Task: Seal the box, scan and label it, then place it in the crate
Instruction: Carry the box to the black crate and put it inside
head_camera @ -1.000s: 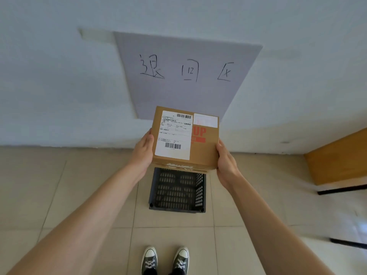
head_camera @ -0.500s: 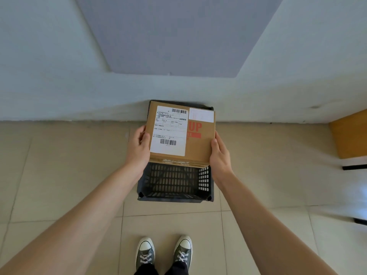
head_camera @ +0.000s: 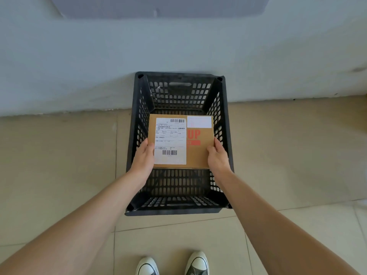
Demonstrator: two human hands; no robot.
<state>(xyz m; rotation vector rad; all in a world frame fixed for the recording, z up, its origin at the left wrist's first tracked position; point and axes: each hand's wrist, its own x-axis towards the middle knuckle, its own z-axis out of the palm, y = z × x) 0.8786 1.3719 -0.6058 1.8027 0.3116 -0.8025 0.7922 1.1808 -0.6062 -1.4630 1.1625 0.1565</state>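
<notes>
Fingers (head_camera: 148,142) of the left hand (head_camera: 143,158) wrap under the box's left edge, thumb on top by the label; right hand (head_camera: 218,157) mirrors it on the right edge, so both are grasping the box (head_camera: 195,153) from the sides. Box sits mid-frame, inside the rim outline of the black crate (head_camera: 179,212), held level, label side up. Can't tell if its underside is touching the crate floor or hanging just above it. Side grip likely chosen so the hands fit between box and crate walls on the way down, and so the white shipping label (head_camera: 170,140) and red "UP" print stay face up and readable. A smaller white sticker (head_camera: 199,122) sits at the box's upper right corner.

Both forearms run in from the lower corners of the frame, converging on the crate, elbows nearly straight, wrists angled slightly inward. Person stands right at the crate's near edge, sneakers (head_camera: 172,263) at bottom center, leaning over it. Crate is pushed against the wall (head_camera: 79,66) on a tiled floor (head_camera: 59,165). Sealing and labelling look done; this reads as the final placing step, with release not yet made.
</notes>
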